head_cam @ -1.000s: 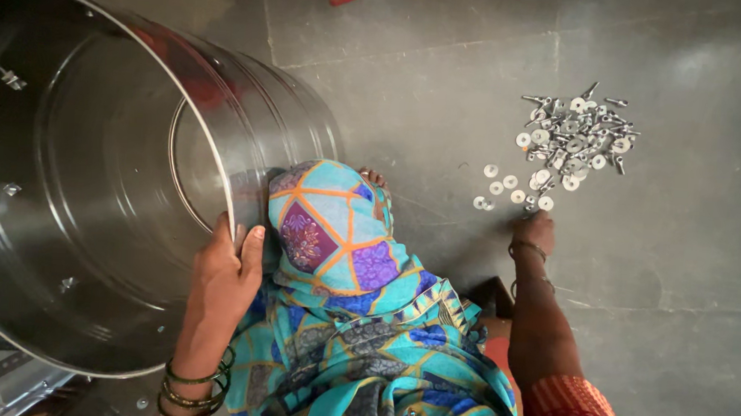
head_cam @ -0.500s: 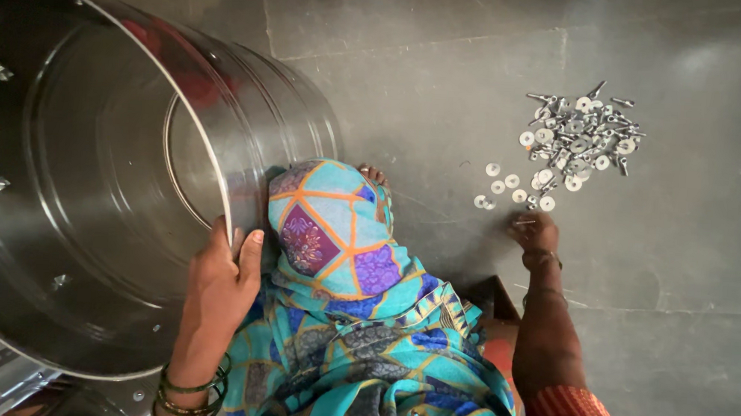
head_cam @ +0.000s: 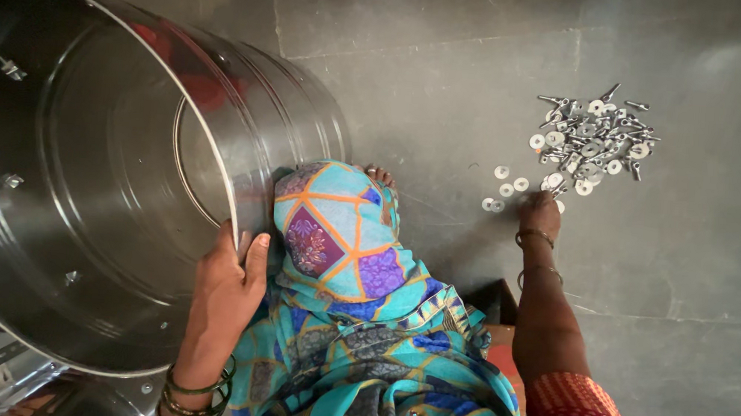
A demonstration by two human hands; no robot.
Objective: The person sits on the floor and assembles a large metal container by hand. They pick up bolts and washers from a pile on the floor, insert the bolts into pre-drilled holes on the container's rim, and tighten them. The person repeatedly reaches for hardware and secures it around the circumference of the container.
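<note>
Our left hand [head_cam: 227,287] grips the empty steel drum [head_cam: 90,174] rim at nine o'clock; our right hand [head_cam: 541,214], fingers together, touches the washers [head_cam: 593,140] at two o'clock.

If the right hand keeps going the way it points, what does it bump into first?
Probably the loose washers just past the right hand, then the pile of screws; it may already touch one.

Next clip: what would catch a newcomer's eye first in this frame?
The big shiny steel drum lying on its side fills the left half, its open mouth toward the camera, with the left hand gripping its rim. At upper right, a heap of small metal bolts and washers lies on the grey floor, and the right hand reaches down at its near edge. Between them spreads bright turquoise patterned cloth.
</note>
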